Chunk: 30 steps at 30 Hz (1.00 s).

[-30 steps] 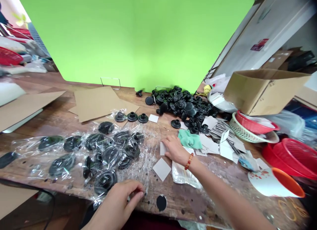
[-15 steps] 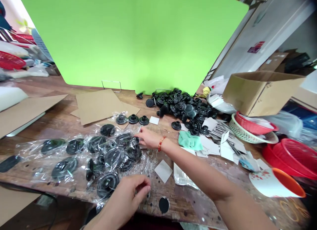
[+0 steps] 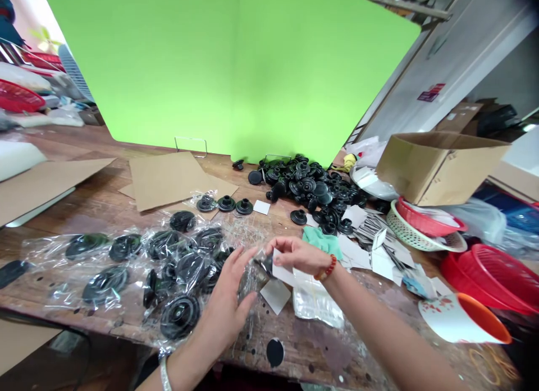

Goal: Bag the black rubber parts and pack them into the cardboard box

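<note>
My right hand, with a beaded bracelet at its wrist, pinches a small white card above the middle of the table. A dark piece shows just left of the card, partly hidden; whether it is held too, I cannot make out. My left hand is open, thumb and fingers apart, its fingertips close to that dark piece. Beside the left hand lie several black round stepped discs in clear plastic bags. One bagged disc rests near the table's front edge. Another white card lies below my hands.
A stack of clear bags lies right of the card. Farther back are a heap of loose black discs, a green cloth and scattered white cards. Cardboard sheets, a carton and red baskets stand around.
My right hand has moved right and toward me from the bagged discs and now holds a white card. My left hand has risen slightly and its fingers have spread.
</note>
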Available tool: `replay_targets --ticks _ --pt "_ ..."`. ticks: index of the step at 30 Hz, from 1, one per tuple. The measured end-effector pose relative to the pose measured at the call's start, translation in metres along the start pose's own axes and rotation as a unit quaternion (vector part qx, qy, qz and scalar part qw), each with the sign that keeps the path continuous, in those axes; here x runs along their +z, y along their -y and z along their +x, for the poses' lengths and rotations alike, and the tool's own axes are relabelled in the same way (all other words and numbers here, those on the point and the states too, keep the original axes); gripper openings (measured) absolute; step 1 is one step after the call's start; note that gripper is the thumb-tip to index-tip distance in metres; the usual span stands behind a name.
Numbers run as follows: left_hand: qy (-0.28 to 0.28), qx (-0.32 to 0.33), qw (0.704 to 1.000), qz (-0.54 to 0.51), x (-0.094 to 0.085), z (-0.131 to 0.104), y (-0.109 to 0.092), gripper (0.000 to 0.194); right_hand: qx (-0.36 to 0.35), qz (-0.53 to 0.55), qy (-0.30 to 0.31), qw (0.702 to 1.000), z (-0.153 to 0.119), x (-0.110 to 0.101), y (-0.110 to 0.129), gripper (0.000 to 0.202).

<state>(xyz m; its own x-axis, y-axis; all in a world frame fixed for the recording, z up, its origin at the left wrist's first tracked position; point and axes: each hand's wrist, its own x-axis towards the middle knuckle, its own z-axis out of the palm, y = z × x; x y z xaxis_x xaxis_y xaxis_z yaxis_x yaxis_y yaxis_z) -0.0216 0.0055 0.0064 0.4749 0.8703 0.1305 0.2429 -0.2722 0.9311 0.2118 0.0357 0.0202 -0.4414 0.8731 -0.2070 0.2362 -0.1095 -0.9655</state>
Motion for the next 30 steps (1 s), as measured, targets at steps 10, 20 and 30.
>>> replay_targets --ticks 10,20,30 --pt "0.01 -0.223 0.931 -0.288 0.017 0.0 -0.006 0.042 0.001 0.145 -0.214 0.966 -0.029 0.029 0.023 0.034" --pt "0.081 -0.289 0.815 -0.495 0.006 -0.002 -0.012 0.054 -0.017 -0.149 -0.255 0.955 -0.013 0.068 0.018 0.016" --pt "-0.034 -0.348 0.808 -0.474 0.013 -0.007 -0.009 0.035 -0.033 -0.294 -0.193 0.935 0.09 -0.007 0.023 0.019"
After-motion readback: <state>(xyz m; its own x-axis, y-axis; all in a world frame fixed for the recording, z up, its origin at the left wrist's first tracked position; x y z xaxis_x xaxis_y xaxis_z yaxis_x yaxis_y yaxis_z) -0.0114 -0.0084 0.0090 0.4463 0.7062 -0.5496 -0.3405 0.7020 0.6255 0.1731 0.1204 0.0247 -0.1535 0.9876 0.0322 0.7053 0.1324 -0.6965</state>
